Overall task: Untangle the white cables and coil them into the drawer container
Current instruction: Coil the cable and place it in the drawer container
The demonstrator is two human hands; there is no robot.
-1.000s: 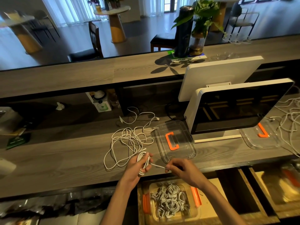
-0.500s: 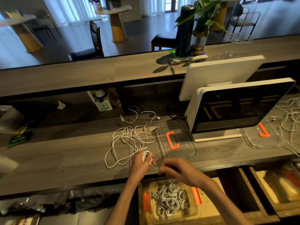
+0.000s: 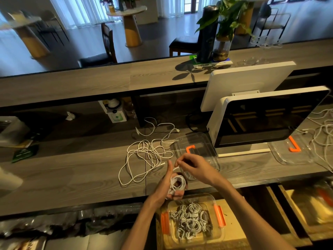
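I judge the thin white cable coil (image 3: 177, 184) light and floppy; my left hand (image 3: 168, 186) grips it, my right hand (image 3: 193, 166) pinches its tail at 12 o'clock

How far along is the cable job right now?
Done: many coiled cables lie in the drawer container. In hand: the left hand holds a half-wound coil while the right hand pinches its loose end. Left: a tangled pile on the counter, and more cables at far right.
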